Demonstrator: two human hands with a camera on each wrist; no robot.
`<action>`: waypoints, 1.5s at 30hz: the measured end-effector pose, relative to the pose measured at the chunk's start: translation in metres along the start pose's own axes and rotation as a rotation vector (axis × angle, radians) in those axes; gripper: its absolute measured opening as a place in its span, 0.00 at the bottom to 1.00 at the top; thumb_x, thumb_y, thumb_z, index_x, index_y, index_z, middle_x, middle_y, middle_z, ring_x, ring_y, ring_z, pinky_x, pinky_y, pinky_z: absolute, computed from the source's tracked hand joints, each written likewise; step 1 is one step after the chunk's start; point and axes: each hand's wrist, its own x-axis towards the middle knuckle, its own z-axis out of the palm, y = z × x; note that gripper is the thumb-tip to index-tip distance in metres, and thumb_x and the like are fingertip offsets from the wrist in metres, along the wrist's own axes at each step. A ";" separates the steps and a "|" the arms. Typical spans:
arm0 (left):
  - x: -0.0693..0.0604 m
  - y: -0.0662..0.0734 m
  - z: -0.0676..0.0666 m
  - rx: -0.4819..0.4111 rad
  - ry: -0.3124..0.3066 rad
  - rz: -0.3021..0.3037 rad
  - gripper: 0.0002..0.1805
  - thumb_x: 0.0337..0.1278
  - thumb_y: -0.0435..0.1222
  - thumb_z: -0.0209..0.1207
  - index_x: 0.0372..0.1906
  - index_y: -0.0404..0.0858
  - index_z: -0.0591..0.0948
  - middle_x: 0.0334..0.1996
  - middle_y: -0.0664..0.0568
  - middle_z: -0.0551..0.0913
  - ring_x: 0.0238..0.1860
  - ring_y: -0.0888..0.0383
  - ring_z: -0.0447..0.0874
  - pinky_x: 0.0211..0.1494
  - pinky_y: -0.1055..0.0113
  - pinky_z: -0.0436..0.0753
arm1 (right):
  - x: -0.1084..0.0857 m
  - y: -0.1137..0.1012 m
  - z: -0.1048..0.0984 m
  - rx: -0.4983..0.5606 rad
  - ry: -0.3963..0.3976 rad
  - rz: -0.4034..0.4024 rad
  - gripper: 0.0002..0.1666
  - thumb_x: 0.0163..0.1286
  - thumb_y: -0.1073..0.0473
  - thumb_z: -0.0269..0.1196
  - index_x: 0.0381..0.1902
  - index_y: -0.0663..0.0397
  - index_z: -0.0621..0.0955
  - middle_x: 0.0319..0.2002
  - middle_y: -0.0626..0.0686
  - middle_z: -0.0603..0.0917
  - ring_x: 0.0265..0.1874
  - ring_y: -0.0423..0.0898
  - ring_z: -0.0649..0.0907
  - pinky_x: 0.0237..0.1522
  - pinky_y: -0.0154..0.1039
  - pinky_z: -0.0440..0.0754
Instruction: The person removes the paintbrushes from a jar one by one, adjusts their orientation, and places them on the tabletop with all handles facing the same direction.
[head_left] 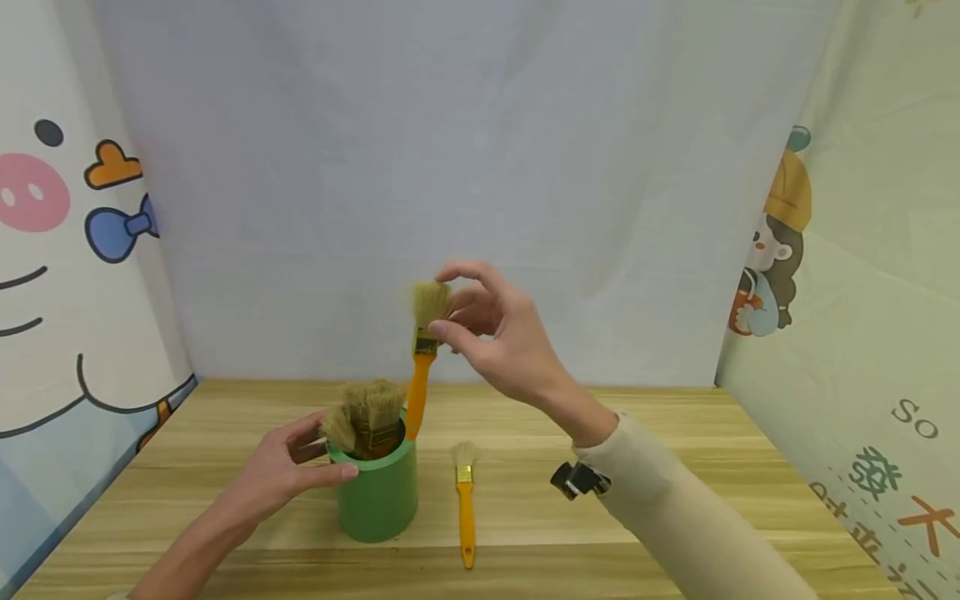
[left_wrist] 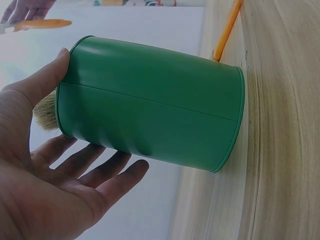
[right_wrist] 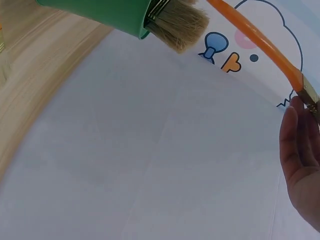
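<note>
A green can (head_left: 378,500) stands upright on the table, with several paintbrushes (head_left: 371,408) in it, bristles up. My left hand (head_left: 273,475) holds the can near its rim; in the left wrist view the thumb (left_wrist: 47,75) is on one side and the fingers on the other. With its handle pointing down, an orange-handled paintbrush (head_left: 422,383) hangs just right of the can's mouth. My right hand (head_left: 510,342) pinches this brush around its metal band and bristles. Another orange-handled paintbrush (head_left: 467,517) lies on the table to the right of the can.
The wood-grain table (head_left: 600,500) ends at a pale cloth backdrop (head_left: 375,167). Printed cartoon cloths hang along the left (head_left: 75,275) and right (head_left: 862,292) sides. A small black device (head_left: 581,481) sits at the right sleeve's wrist.
</note>
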 end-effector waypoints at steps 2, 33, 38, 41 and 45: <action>0.000 0.000 0.000 -0.002 0.000 -0.001 0.55 0.66 0.44 0.71 0.83 0.27 0.50 0.78 0.25 0.57 0.75 0.26 0.63 0.65 0.40 0.79 | -0.005 0.002 -0.004 0.010 0.003 0.026 0.25 0.71 0.75 0.67 0.63 0.59 0.76 0.38 0.56 0.89 0.31 0.51 0.88 0.34 0.47 0.87; 0.000 -0.002 0.001 -0.012 -0.008 0.013 0.53 0.66 0.43 0.71 0.84 0.29 0.52 0.78 0.26 0.59 0.74 0.27 0.63 0.65 0.39 0.79 | -0.121 0.085 -0.031 0.079 -0.040 0.527 0.27 0.73 0.70 0.68 0.67 0.64 0.74 0.41 0.62 0.87 0.35 0.72 0.87 0.36 0.55 0.90; -0.001 -0.002 0.001 -0.010 -0.002 0.019 0.53 0.66 0.43 0.71 0.84 0.28 0.52 0.78 0.26 0.59 0.74 0.26 0.63 0.66 0.39 0.78 | -0.135 0.095 -0.031 0.110 -0.060 0.616 0.28 0.73 0.70 0.68 0.67 0.68 0.73 0.40 0.66 0.87 0.34 0.67 0.88 0.38 0.64 0.87; -0.001 -0.002 0.001 -0.008 0.001 0.021 0.53 0.66 0.43 0.71 0.84 0.29 0.53 0.78 0.26 0.59 0.74 0.26 0.63 0.66 0.39 0.78 | -0.143 0.102 -0.031 0.135 -0.066 0.691 0.28 0.73 0.71 0.67 0.67 0.69 0.73 0.39 0.65 0.87 0.34 0.64 0.88 0.40 0.67 0.86; 0.000 -0.002 0.001 -0.005 -0.002 0.012 0.53 0.67 0.43 0.70 0.84 0.29 0.52 0.78 0.26 0.59 0.74 0.26 0.63 0.66 0.39 0.78 | -0.151 0.111 -0.030 0.155 -0.069 0.752 0.27 0.72 0.72 0.67 0.65 0.69 0.73 0.36 0.63 0.87 0.34 0.70 0.87 0.40 0.65 0.88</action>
